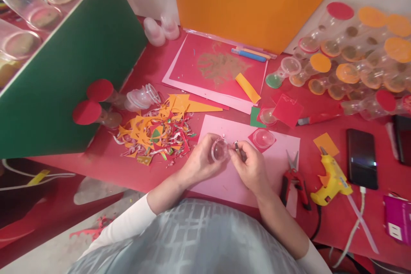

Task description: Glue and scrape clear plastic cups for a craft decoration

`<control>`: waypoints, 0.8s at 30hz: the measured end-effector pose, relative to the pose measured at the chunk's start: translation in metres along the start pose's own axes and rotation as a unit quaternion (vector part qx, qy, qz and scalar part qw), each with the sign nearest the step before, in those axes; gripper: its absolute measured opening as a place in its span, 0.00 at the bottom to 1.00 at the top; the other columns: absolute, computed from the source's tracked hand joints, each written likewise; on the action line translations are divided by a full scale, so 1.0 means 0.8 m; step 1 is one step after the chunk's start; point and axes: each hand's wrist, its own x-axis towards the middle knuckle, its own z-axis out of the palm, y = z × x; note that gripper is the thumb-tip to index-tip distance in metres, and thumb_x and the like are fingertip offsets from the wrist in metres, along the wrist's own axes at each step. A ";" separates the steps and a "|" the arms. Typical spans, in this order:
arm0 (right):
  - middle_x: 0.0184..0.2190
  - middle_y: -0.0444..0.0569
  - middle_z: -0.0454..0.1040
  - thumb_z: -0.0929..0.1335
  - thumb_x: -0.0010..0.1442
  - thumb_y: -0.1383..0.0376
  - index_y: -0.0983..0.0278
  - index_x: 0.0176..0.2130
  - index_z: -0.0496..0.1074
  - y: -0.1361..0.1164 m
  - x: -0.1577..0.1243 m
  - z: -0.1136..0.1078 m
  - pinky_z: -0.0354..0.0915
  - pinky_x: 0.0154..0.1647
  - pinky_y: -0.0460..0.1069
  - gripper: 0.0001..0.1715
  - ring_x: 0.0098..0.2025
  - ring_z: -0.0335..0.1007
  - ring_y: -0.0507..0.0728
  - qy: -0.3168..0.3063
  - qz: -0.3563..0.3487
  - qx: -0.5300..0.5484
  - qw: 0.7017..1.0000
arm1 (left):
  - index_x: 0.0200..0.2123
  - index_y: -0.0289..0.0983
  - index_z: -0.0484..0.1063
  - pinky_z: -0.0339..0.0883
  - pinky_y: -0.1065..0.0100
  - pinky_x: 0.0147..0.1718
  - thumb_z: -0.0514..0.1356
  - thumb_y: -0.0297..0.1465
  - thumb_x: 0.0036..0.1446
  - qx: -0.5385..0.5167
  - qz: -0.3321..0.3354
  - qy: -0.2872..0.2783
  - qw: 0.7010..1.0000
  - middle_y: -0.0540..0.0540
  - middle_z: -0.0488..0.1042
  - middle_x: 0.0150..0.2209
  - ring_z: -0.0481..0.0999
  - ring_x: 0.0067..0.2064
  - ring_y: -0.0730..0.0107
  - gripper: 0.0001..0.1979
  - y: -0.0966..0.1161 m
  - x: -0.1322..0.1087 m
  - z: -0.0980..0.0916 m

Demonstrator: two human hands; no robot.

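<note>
My left hand is closed around a small clear plastic cup, its round rim turned up toward me. My right hand pinches close against the cup's right side. A small shiny metallic bit shows at those fingers; whether it is a ring or a held piece I cannot tell. Both hands are over a pink paper sheet. Just beyond the right hand, another clear cup rests on a red paper square. Red-handled pliers with pointed jaws lie to the right of that hand.
Left of the hands is a heap of paper scraps. A yellow glue gun and a black phone lie at right. Several joined cups with coloured discs stand behind them. A green board rises at left, an orange board at back.
</note>
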 end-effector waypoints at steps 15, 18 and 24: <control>0.12 0.33 0.59 0.66 0.57 0.56 0.59 0.29 0.62 -0.004 -0.001 -0.012 0.50 0.15 0.43 0.11 0.14 0.51 0.47 -0.175 0.172 0.211 0.946 | 0.41 0.41 0.57 0.62 0.72 0.27 0.64 0.29 0.45 -0.063 0.004 -0.051 0.997 0.53 0.69 0.32 0.70 0.28 0.75 0.21 -0.011 -0.003 0.000; 0.12 0.33 0.59 0.67 0.55 0.56 0.60 0.29 0.63 -0.004 -0.002 -0.012 0.49 0.15 0.42 0.12 0.13 0.51 0.47 -0.177 0.206 0.248 0.930 | 0.40 0.41 0.57 0.61 0.72 0.27 0.63 0.30 0.45 -0.071 -0.006 -0.055 0.996 0.54 0.67 0.30 0.68 0.27 0.75 0.20 -0.011 -0.002 -0.001; 0.14 0.34 0.61 0.70 0.57 0.57 0.60 0.31 0.68 -0.002 -0.003 -0.012 0.52 0.15 0.43 0.10 0.14 0.52 0.47 -0.111 0.135 0.183 0.967 | 0.39 0.41 0.57 0.63 0.68 0.29 0.61 0.35 0.44 -0.056 -0.069 -0.024 0.996 0.51 0.70 0.31 0.70 0.29 0.71 0.20 -0.005 -0.001 -0.001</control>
